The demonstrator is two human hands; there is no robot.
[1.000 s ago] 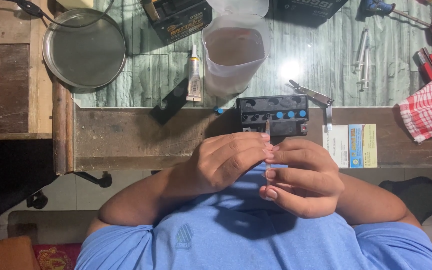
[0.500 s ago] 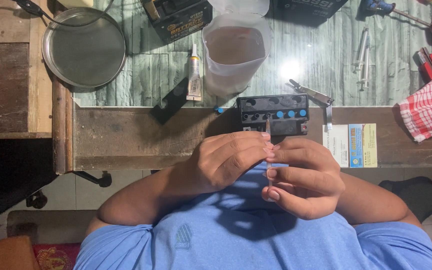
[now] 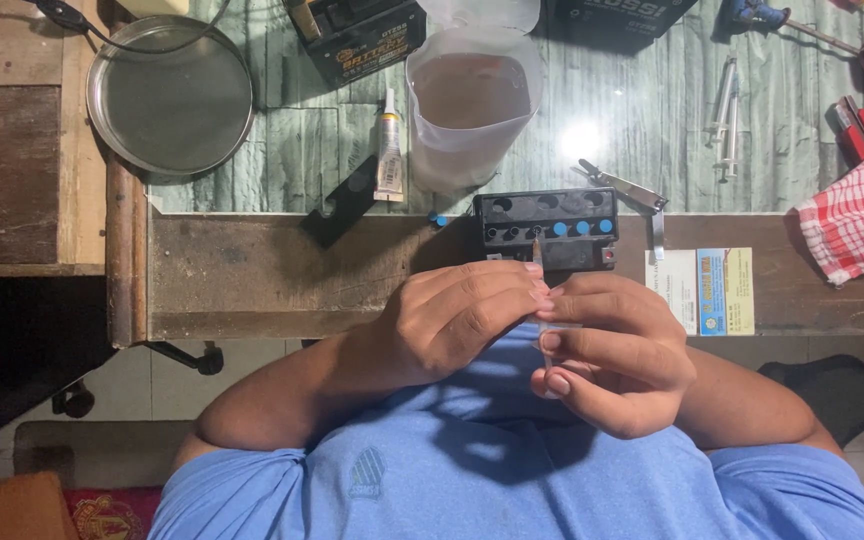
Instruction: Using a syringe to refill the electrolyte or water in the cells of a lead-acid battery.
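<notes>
Close to my chest, both hands hold a thin clear syringe [image 3: 538,262] whose tip points up toward the table. My left hand [image 3: 462,318] pinches the upper part of the syringe barrel with its fingertips. Fingers curled, my right hand [image 3: 614,362] grips the lower part. Just beyond the tip, a small black battery [image 3: 548,231] with several round ports, some capped in blue, sits at the edge of the wooden table [image 3: 252,275]. The syringe's lower end is hidden inside my right hand.
Behind the battery stands a clear plastic jug [image 3: 470,105] with brownish liquid. Nearby lie a glue tube [image 3: 389,150], a round metal pan [image 3: 172,95], another battery [image 3: 362,38], metal pliers [image 3: 624,188], two syringes [image 3: 726,115], a red checked cloth [image 3: 857,225] and a paper card [image 3: 702,290].
</notes>
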